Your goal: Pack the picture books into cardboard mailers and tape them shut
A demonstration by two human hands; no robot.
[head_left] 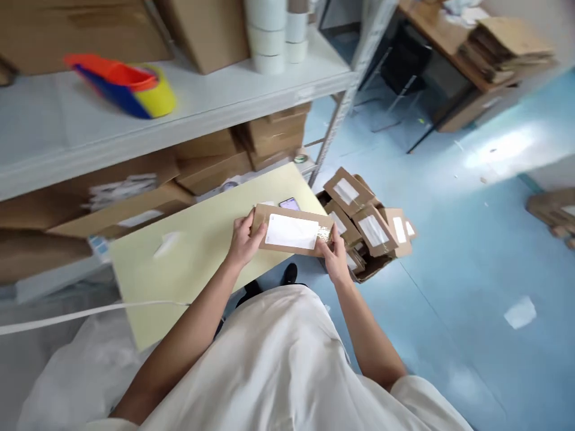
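A flat cardboard box (261, 211) is held level between my two hands, over the front edge of a pale yellow table (153, 281). On its upper face is a white label (291, 231), and shiny tape shows near its right end. My left hand (245, 240) grips the left end, thumb on top. At the opposite end, my right hand (333, 254) has its thumb on the front edge and its fingers round the side. Just behind the box, a phone (289, 204) lies on the table.
Labelled boxes (372, 230) are heaped in a large carton on the floor at the right. A metal shelf (215, 96) behind the table bears a tape dispenser (130, 87), label rolls (267, 36) and cartons. A white cord (90, 312) crosses at the left.
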